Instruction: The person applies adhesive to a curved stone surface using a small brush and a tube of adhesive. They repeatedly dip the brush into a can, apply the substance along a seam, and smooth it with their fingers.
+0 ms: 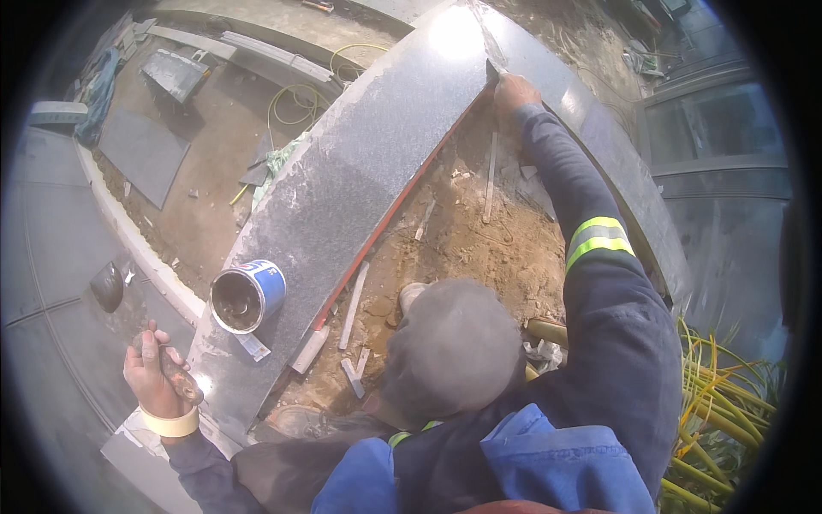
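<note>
Grey slab | right hand grips dark blade beyond its fingertips | left hand grips brown handle

The person's left hand is raised at eight o'clock, its fingers curled. The right arm stretches toward one o'clock, right hand clenched.

Tin, one: blue label with large pale lettering, curving out of view; from where I stand, no full word legible.
</note>
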A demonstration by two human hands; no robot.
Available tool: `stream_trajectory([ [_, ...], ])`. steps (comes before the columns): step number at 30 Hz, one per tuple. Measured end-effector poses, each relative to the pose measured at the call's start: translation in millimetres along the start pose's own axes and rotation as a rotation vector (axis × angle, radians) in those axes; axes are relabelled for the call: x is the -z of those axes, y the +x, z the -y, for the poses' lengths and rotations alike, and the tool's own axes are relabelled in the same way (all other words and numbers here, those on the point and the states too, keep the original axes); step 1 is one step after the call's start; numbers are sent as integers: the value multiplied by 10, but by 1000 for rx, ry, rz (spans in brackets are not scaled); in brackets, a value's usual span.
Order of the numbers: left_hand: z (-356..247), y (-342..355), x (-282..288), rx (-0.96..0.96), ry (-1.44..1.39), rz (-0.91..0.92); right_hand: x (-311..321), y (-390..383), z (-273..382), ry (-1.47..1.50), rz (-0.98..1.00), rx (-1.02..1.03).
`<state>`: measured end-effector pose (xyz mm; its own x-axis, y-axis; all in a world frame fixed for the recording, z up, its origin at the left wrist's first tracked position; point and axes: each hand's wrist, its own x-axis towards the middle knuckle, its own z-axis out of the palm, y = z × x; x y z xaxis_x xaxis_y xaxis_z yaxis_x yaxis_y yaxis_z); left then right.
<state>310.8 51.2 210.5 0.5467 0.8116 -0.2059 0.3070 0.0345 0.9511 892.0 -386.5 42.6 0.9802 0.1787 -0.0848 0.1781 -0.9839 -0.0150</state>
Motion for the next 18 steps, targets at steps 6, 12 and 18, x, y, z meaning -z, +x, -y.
stream_trajectory([
  [6, -63, -65, -54, -2, 32, -13, 83, -24, 74, -70, 61, 35],
  [12, -70, -80, -108, 12, 4, 26, 229, 83, -200, 434, -97, -111],
  [18, -107, -66, -194, 47, -35, 20, -264, -1204, 305, 611, -583, 122],
])
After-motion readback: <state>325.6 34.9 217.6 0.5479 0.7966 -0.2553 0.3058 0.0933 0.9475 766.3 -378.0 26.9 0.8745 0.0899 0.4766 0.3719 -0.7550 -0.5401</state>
